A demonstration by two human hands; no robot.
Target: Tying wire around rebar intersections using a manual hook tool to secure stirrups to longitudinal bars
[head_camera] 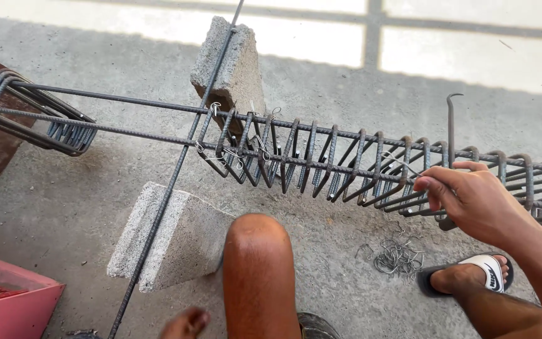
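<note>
Steel rebar cage (321, 160) w/ stacked grey stirrups runs across mid-frame, propped on grey concrete blocks (230, 69) so ties go underneath. Your right hand (472, 201) at centre-right pinches a thin tie wire (403, 164), grip closed, hooked tool (451, 125) behind it. Left hand (186, 323), bottom edge: grip can't tell.

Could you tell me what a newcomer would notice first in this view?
The long rebar cage runs across the middle, its stirrups packed close and resting on a crossing bar over two concrete blocks. At right, the right hand pinches tie wire against it, holding a hooked tool.
</note>
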